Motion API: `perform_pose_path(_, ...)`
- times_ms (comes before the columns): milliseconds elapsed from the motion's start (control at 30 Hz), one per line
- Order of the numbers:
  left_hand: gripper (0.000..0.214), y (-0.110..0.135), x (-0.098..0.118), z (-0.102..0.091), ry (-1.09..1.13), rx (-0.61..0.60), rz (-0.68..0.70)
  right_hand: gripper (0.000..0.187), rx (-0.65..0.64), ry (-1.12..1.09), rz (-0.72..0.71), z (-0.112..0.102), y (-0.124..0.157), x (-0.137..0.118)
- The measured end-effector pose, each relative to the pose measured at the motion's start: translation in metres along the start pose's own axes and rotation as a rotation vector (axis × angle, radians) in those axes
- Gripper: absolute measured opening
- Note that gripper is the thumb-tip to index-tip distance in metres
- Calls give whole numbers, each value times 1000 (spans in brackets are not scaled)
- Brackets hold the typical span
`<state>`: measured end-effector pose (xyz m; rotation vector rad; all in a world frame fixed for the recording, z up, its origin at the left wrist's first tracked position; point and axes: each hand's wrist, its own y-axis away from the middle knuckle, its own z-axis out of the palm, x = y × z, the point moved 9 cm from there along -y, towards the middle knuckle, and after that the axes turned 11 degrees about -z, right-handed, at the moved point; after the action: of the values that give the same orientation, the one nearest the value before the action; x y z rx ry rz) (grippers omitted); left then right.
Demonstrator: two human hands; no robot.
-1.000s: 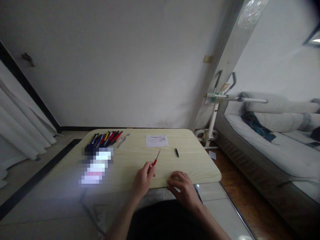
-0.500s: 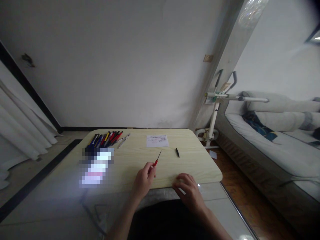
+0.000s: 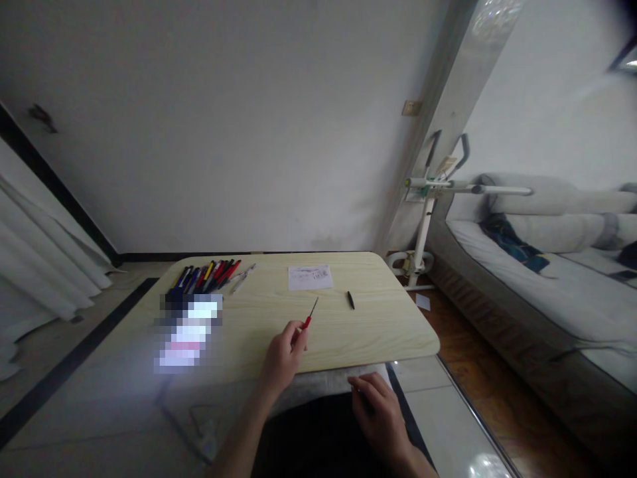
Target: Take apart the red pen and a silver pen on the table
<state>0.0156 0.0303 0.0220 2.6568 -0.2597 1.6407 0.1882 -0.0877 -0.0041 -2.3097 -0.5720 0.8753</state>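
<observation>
My left hand (image 3: 283,355) is closed over the table's front part, its thumb and fingers pinching a slim red-handled tool (image 3: 306,322). A thin dark shaft sticks out of the red handle and points up and away to the right; whether it is a screwdriver or an opened pen I cannot tell. My right hand (image 3: 381,411) hangs over my lap, just off the table's front edge. Its fingers are loosely bent, and nothing shows in them. Beyond the hands lie a short black pen-like piece (image 3: 351,300) and a white sheet of paper (image 3: 310,277) with dark drawing on it.
The pale wooden table (image 3: 388,332) has rounded corners. At its left lie several pens (image 3: 209,275) in various colours, by a bright blurred-out patch (image 3: 186,332). A white exercise machine (image 3: 423,226) and a grey bed (image 3: 537,285) stand at the right.
My right hand has drawn back from the table's front edge to over my lap. My left hand keeps hold of the red-handled tool, nearly unmoved. The view has shifted slightly.
</observation>
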Motion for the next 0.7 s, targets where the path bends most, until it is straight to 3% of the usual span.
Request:
perform_pose_path(133,23,0,1,1,3,-14,-8,35,8,-49,129,5,17,4)
perform_pose_path(333,23,0,2,1,-6,-8,-5,56,176,-43,378,-7,52,29)
perform_pose_path(500,24,0,1,0,-15,-4,-13,60,216,-162,478,-7,55,43)
perform_pose_path(700,24,0,0,2,-27,-24,-4,70,251,-346,559,9,58,48)
